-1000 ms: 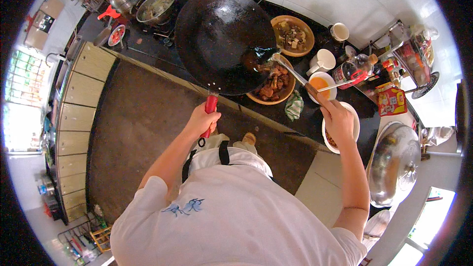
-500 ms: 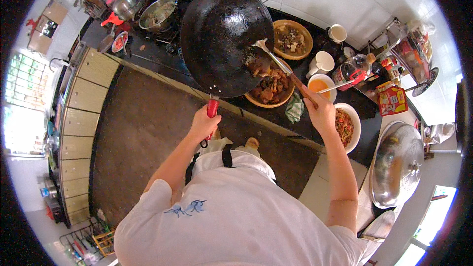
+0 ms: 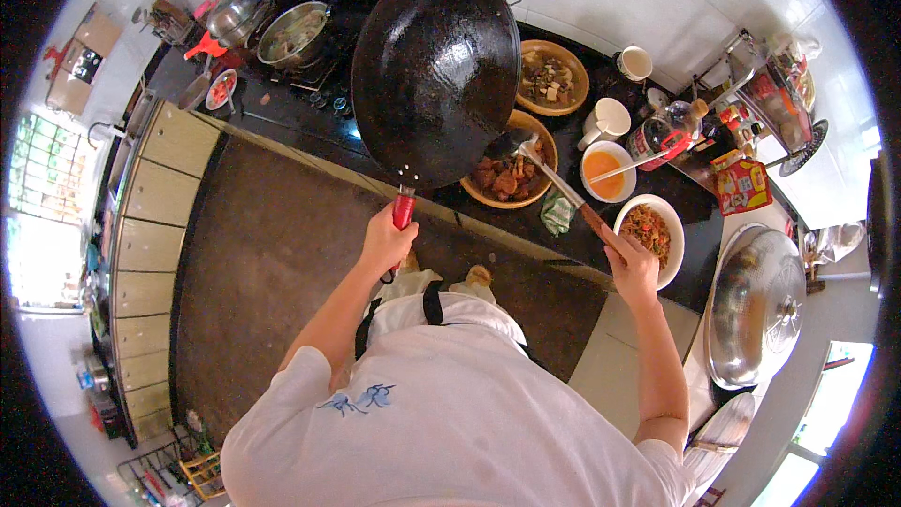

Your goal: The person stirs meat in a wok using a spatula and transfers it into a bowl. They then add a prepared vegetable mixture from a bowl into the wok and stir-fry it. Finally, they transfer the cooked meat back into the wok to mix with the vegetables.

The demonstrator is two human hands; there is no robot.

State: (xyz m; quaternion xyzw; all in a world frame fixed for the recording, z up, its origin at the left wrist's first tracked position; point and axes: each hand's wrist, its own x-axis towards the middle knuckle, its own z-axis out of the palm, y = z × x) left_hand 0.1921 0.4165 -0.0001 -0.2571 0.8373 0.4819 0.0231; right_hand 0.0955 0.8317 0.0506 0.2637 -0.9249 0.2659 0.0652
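My left hand (image 3: 388,241) is closed around the red handle (image 3: 404,208) of a large black wok (image 3: 436,75). The wok is raised and tipped to the right, its inside dark and shiny, its lower right edge over a tan bowl of brown meat pieces (image 3: 507,176). In my right hand (image 3: 631,266) is a wok spatula (image 3: 563,186) with a metal shaft and wooden handle. Its head lies at the wok's lower right edge, above the meat; whether it touches is hard to tell.
Right of the wok stand a bowl with tofu-like cubes (image 3: 552,75), a bowl of orange liquid (image 3: 610,169), a white mug (image 3: 608,119), a bowl of shredded food (image 3: 654,237) and a bottle (image 3: 657,138). A green-white cloth (image 3: 557,213) lies nearby. Left is a metal pan (image 3: 293,35).
Food at the wok's lower right edge is gone from it, and the meat bowl shows more plainly. My right hand has drawn the spatula down and right, out of the wok's middle.
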